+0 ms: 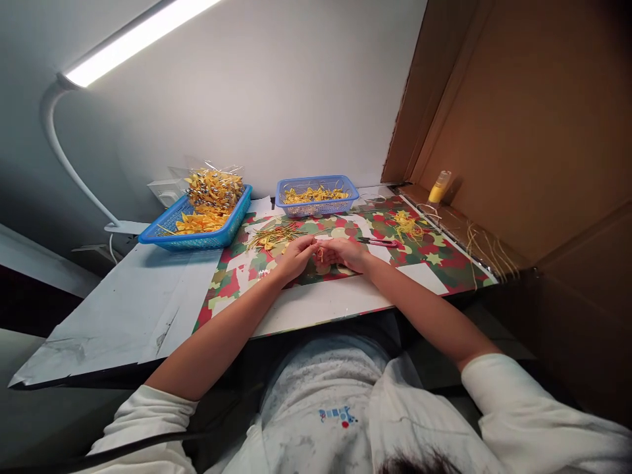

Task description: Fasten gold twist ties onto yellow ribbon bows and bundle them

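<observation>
My left hand (299, 255) and my right hand (344, 253) meet over the camouflage-patterned sheet (232, 283). Both have their fingers closed in a pinch around a small yellow-orange piece (320, 254), mostly hidden by the fingertips. Left of my left hand lies a bunch of thin green and yellow stems (277, 236). A pink and black tool (379, 242) rests just beyond my right hand.
A blue basket (197, 245) at the left holds yellow pieces and a clear bag (214, 187). Another blue basket (316, 209) stands at the back. Yellow strands (407, 226) lie at the right, near a small yellow bottle (438, 188). A lamp (138, 43) hangs above.
</observation>
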Action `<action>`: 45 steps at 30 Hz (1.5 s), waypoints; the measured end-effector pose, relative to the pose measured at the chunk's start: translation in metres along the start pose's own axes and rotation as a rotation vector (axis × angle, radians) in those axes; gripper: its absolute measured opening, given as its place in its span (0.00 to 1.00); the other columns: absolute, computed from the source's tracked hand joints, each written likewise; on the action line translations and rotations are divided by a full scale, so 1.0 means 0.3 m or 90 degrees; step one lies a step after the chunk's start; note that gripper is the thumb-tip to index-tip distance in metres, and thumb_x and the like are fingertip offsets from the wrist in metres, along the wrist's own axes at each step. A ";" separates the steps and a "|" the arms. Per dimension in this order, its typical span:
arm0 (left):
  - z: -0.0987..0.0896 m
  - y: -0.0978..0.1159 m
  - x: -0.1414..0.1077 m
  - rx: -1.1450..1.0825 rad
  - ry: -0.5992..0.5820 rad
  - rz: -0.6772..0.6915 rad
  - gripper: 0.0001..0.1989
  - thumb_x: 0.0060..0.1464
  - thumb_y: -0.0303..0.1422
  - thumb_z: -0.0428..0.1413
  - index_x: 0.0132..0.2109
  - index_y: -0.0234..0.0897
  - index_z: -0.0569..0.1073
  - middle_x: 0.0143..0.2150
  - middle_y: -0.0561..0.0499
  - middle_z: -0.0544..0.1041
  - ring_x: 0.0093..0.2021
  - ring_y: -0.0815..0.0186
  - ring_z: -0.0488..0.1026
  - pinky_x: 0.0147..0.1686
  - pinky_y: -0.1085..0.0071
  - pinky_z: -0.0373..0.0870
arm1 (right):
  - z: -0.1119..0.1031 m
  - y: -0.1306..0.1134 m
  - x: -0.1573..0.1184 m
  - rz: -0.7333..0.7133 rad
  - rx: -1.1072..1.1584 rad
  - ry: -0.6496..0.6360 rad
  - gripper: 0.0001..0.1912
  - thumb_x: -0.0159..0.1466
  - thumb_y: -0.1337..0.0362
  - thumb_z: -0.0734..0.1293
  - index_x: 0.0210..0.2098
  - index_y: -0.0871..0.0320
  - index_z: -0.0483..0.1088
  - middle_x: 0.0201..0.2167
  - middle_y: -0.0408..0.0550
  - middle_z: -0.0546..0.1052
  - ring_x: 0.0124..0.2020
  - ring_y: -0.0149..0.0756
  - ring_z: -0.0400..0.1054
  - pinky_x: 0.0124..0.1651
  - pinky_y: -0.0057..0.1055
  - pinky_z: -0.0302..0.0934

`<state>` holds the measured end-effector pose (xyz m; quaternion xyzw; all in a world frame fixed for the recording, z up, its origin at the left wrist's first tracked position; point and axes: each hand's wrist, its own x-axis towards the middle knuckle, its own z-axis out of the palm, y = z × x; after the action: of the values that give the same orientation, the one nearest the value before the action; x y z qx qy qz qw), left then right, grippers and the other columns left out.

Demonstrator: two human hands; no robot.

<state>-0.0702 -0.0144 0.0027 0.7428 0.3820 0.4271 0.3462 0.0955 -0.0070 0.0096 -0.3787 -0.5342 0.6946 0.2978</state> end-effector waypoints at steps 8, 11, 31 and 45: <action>-0.003 -0.005 -0.003 0.040 -0.011 -0.016 0.13 0.54 0.37 0.48 0.24 0.39 0.59 0.24 0.54 0.64 0.29 0.67 0.61 0.33 0.69 0.58 | 0.003 0.011 0.006 -0.021 -0.013 -0.027 0.11 0.60 0.61 0.70 0.26 0.63 0.75 0.25 0.48 0.79 0.27 0.29 0.71 0.35 0.25 0.64; -0.002 -0.003 -0.001 0.038 0.000 -0.027 0.13 0.54 0.38 0.48 0.24 0.38 0.59 0.24 0.54 0.63 0.29 0.67 0.60 0.33 0.70 0.58 | -0.002 0.020 0.014 -0.015 -0.005 -0.027 0.10 0.60 0.63 0.69 0.25 0.63 0.75 0.25 0.48 0.79 0.27 0.29 0.71 0.35 0.25 0.63; 0.005 -0.013 -0.009 0.000 0.013 -0.032 0.13 0.55 0.38 0.48 0.24 0.39 0.61 0.22 0.54 0.65 0.27 0.66 0.62 0.33 0.69 0.62 | 0.001 -0.003 0.007 0.039 0.023 -0.046 0.18 0.64 0.61 0.59 0.23 0.62 0.72 0.22 0.49 0.77 0.26 0.30 0.70 0.34 0.25 0.63; 0.001 -0.010 -0.003 0.091 0.037 -0.017 0.13 0.54 0.37 0.48 0.24 0.39 0.60 0.24 0.54 0.63 0.29 0.66 0.61 0.32 0.69 0.58 | 0.023 -0.003 -0.006 0.018 -0.010 0.089 0.14 0.57 0.71 0.61 0.18 0.60 0.71 0.21 0.45 0.76 0.27 0.27 0.69 0.35 0.22 0.65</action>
<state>-0.0711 -0.0138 -0.0002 0.7477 0.4314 0.4152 0.2871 0.0907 -0.0118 0.0117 -0.4358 -0.5126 0.6663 0.3217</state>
